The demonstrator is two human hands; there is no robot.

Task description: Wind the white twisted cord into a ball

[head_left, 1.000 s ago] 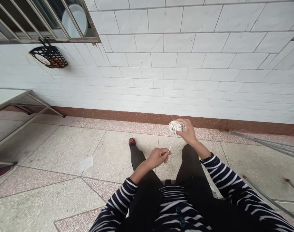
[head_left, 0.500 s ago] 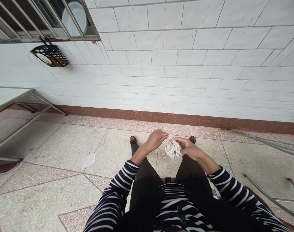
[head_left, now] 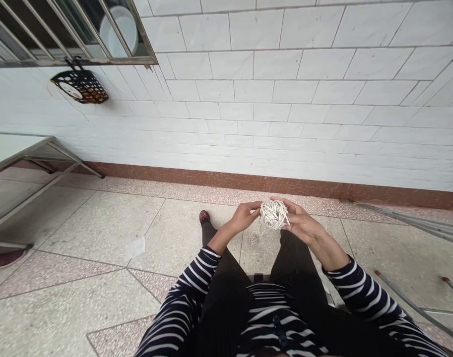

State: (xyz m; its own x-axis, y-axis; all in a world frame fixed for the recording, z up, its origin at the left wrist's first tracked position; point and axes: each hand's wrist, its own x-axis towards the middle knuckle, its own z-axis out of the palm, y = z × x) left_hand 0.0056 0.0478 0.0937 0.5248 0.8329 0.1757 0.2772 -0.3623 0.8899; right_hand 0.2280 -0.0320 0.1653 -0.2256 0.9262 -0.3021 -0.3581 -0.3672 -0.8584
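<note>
a: since half a second ago the ball of cord (head_left: 274,214) has turned and come up to the left hand's (head_left: 244,216) fingertips, further from the body.

b: how do the hands stand?

a: the right hand (head_left: 302,225) curves round the ball's right side and holds it between thumb and fingers, above the floor (head_left: 81,228). the left fingers are narrow, tips at the ball's left side; whether they pinch a strand, i cannot tell.

b: and winding it well?

a: i'd keep the right grip light, so the ball can roll between turns. lay each turn snug and across the last ones, or it may slip off the side.

b: that small heap of cord (head_left: 252,240)?

a: it seems to lie on the floor between the legs (head_left: 224,280), well in from the floor's edge along the brown skirting (head_left: 211,178). it probably feeds the ball, so draw gently and keep the left shoe (head_left: 204,216) off it.
</note>
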